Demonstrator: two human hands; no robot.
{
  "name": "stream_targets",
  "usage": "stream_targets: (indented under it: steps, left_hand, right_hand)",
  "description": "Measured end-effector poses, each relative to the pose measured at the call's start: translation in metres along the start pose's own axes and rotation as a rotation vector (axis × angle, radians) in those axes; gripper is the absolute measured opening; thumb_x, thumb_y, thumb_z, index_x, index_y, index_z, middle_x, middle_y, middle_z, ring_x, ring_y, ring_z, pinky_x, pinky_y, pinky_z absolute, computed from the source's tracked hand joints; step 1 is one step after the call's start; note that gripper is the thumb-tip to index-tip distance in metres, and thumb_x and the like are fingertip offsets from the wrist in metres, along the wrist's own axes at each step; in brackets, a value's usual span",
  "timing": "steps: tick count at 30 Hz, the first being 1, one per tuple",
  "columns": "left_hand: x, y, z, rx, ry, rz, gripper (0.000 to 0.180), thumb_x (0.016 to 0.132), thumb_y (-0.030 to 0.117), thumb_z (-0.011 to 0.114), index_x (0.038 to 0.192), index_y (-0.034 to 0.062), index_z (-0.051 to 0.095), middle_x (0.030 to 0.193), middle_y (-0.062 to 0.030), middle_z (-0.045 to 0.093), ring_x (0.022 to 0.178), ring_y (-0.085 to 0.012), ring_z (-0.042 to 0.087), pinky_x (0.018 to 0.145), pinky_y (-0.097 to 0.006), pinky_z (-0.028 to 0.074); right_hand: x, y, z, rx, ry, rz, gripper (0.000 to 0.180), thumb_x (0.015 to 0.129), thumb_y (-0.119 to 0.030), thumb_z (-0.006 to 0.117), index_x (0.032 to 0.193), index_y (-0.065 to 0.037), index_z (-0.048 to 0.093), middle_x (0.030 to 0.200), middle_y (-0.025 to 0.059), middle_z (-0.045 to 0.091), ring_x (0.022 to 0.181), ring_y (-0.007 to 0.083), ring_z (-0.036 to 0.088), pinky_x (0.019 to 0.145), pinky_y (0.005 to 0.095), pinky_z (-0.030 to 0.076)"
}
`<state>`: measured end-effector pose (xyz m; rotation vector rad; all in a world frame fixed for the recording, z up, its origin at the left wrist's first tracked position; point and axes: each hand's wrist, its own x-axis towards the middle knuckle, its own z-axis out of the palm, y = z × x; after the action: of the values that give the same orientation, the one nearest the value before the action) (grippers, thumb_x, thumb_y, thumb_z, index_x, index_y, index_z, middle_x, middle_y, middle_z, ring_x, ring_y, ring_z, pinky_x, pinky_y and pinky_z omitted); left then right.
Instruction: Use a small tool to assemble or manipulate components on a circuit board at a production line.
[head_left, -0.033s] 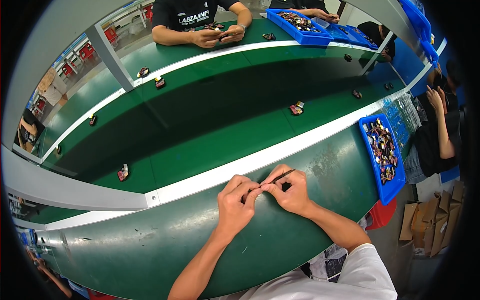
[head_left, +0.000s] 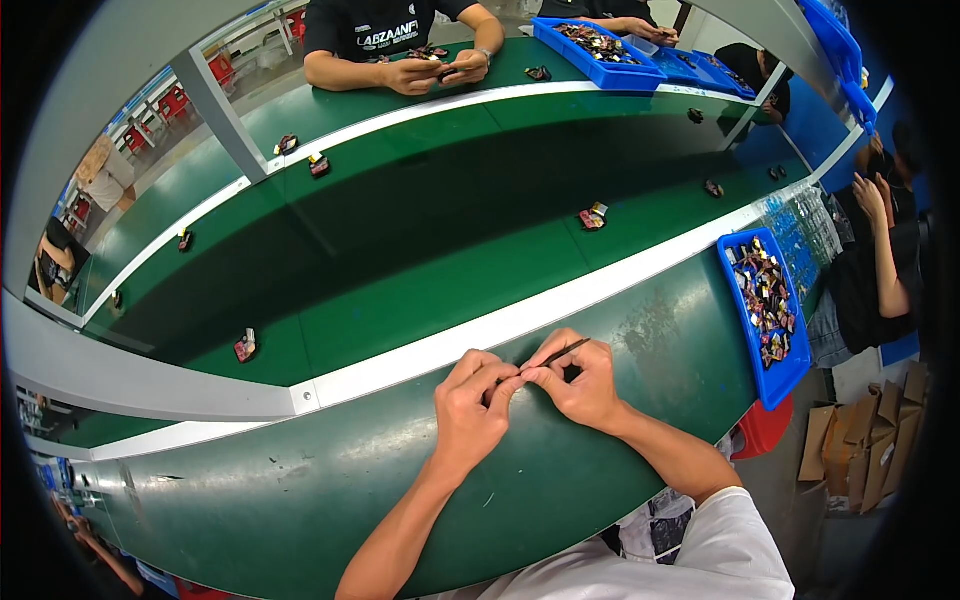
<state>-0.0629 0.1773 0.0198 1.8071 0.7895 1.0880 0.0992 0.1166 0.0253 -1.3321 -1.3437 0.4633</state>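
Two sets of fingertips [head_left: 528,374] pinched tight together on a thin dark stick [head_left: 562,351], left hand [head_left: 470,410] and right hand [head_left: 582,382] touching, resting on the green bench [head_left: 300,500] right by its white far edge, blue bin of small parts [head_left: 765,315] at the bench's right end

Green workbench [head_left: 300,500], white-edged green conveyor belt [head_left: 420,250] carrying small parts [head_left: 245,346], blue parts tray [head_left: 765,310] at right

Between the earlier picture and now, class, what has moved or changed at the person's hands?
Nothing visibly changed. The left hand and right hand pinch the thin dark stick together over the green bench, as before.
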Motion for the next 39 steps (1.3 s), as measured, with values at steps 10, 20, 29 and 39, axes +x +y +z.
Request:
stream_targets:
  steps: [10,20,29,39]
  left_hand:
    - [-0.0002,-0.0038,0.0015,-0.011,-0.005,0.001,0.008,0.083,0.000,0.080,0.088,0.0000,0.075,0.081,-0.0016,0.062,0.059,-0.0069,0.049,0.049,-0.025,0.035]
    - [0.0003,-0.0020,0.0003,-0.034,-0.027,-0.028,0.005,0.086,-0.004,0.073,0.090,-0.0009,0.073,0.082,-0.0046,0.062,0.060,-0.0116,0.053,0.052,-0.028,0.042]
    - [0.0005,-0.0031,0.0014,-0.031,0.009,-0.006,0.009,0.084,0.000,0.078,0.093,0.0001,0.075,0.087,-0.0025,0.060,0.059,-0.0066,0.047,0.050,-0.024,0.037]
    - [0.0023,-0.0079,0.0052,-0.044,0.032,0.004,0.013,0.083,-0.003,0.077,0.096,0.0003,0.075,0.090,-0.0030,0.060,0.063,-0.0079,0.052,0.051,-0.024,0.038]
  right_hand:
    - [0.0000,0.0012,0.0001,-0.032,0.008,-0.044,0.007,0.082,0.000,0.080,0.081,-0.001,0.073,0.079,0.0044,0.069,0.049,0.0060,0.046,0.047,0.0255,0.034]
    - [-0.0009,0.0058,0.0018,-0.046,0.057,-0.139,0.013,0.080,-0.004,0.084,0.083,-0.001,0.072,0.082,0.0065,0.072,0.047,0.0062,0.045,0.045,0.0247,0.034]
    - [0.0003,-0.0002,0.0014,-0.062,0.075,-0.110,0.014,0.078,-0.002,0.085,0.082,0.000,0.071,0.086,0.0064,0.074,0.047,0.0070,0.047,0.046,0.0243,0.036]
    - [0.0011,0.0067,0.0011,-0.070,0.084,-0.167,0.018,0.077,0.000,0.085,0.088,0.000,0.072,0.089,0.0068,0.073,0.046,0.0038,0.044,0.043,0.0224,0.033]
